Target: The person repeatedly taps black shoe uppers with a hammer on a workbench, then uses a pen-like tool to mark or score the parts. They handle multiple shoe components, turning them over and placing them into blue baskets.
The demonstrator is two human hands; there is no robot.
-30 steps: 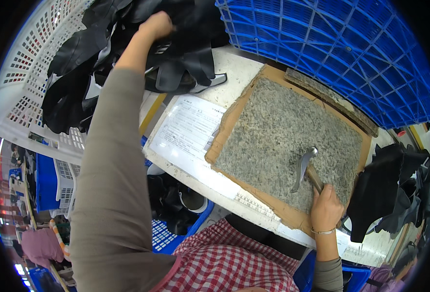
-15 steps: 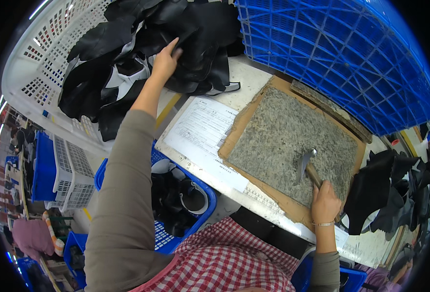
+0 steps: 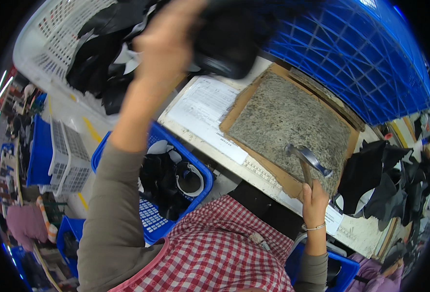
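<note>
My left hand (image 3: pixel 166 48), smeared by motion, is raised over the white basket's right side, closed on a dark, blurred black leather piece (image 3: pixel 229 44). Just left of it, more black leather pieces (image 3: pixel 91 63) with white backing lie in the white perforated basket (image 3: pixel 42 53). A hammer (image 3: pixel 306 170) with a curved metal head is gripped by its wooden handle in my right hand (image 3: pixel 315 204). Its head hovers over or rests on a rough grey stone-like slab (image 3: pixel 292 117); which of the two I cannot tell. Brown cardboard (image 3: pixel 234 119) lies beneath the slab.
A large blue crate (image 3: pixel 351 63) stands behind the slab, with a narrow bar (image 3: pixel 326 97) between them. Printed sheets (image 3: pixel 202 107) lie left of the slab. Black pieces (image 3: pixel 365 170) are piled at right. A blue basket (image 3: pixel 202 170) of black pieces sits below the table edge.
My left hand has come up from the pile with a black leather piece, toward me. The hammer has turned in my right hand, its head moving slightly left.
</note>
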